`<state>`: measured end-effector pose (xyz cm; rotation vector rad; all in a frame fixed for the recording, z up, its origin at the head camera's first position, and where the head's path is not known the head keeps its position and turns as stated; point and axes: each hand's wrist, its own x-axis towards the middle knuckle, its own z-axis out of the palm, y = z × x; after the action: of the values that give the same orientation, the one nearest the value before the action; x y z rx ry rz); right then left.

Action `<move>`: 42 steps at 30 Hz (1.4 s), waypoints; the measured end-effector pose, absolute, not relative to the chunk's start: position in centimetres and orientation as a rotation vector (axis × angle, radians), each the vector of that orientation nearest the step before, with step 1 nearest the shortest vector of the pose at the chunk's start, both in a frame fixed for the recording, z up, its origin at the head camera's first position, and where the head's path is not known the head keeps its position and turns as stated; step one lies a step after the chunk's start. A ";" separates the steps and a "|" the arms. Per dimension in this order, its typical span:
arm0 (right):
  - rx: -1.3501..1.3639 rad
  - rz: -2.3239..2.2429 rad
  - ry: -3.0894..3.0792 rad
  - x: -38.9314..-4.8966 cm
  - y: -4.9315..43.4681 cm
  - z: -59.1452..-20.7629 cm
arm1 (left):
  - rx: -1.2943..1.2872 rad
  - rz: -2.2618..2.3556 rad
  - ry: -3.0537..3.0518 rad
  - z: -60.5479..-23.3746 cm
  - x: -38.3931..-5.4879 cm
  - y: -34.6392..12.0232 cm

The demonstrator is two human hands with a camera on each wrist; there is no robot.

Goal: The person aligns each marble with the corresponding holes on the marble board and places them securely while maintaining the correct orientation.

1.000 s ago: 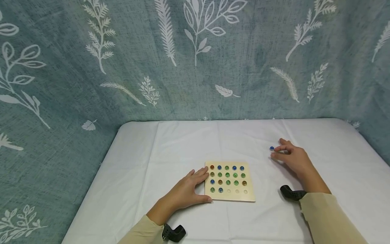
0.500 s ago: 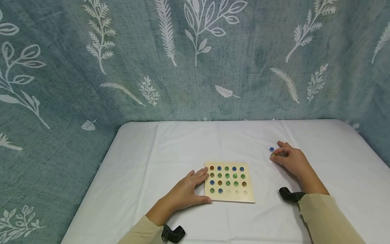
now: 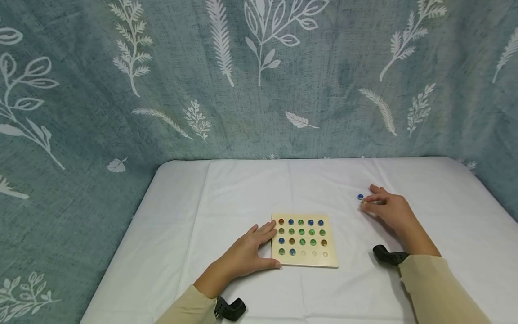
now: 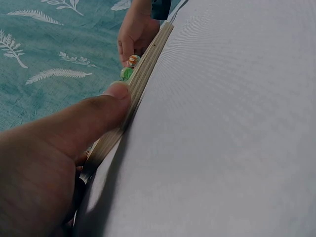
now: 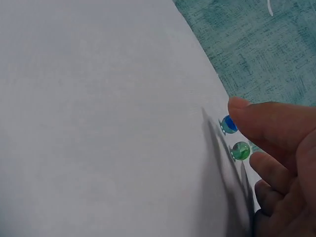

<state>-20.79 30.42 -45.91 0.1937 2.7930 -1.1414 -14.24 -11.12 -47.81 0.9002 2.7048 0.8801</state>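
A pale wooden board [image 3: 332, 247] with rows of round hollows holds blue, green, amber and reddish marbles; three bare hollows show at the right of its front row. My left hand [image 3: 247, 254] rests at the board's left side, fingertips on the edge and thumb at the near left corner; in the left wrist view the thumb [image 4: 106, 106] presses the board's side. Farther right, my right hand [image 3: 390, 211] reaches over two loose marbles, a blue marble [image 5: 228, 124] and a green marble [image 5: 241, 150]. The green one lies in the gap between thumb and fingers, the thumb apart from it.
A white cloth [image 3: 226, 193] covers the table, with creases running across it. Behind and to the left hangs a blue-green curtain [image 3: 174, 67] with white leaf prints. A black wrist camera [image 3: 230, 309] sits on the left wrist and another wrist camera [image 3: 389, 255] on the right.
My right fingertips dipped slightly toward me, then moved back a little. A green spot now shows between them beside the blue marble. My left hand and the board stay put.
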 end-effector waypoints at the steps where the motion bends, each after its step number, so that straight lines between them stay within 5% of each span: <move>1: 0.202 -1.151 2.792 -20.7 30.4 -45.8 | 0.903 0.877 2.706 -47.8 -14.3 -11.1; 14: 0.037 -1.411 2.745 -15.8 23.3 -42.6 | 0.888 0.888 2.713 -47.7 -14.3 -11.2; 33: -0.623 -0.997 2.863 -12.1 15.4 -43.9 | 0.877 0.887 2.694 -47.8 -14.5 -11.1; 42: -0.687 -0.873 2.906 -11.6 14.6 -44.2 | 0.886 0.891 2.676 -47.7 -14.4 -11.0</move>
<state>-11.64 14.63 -44.15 -0.6865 2.9063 -0.8732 -14.45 -11.01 -47.73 0.8858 2.6755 0.8907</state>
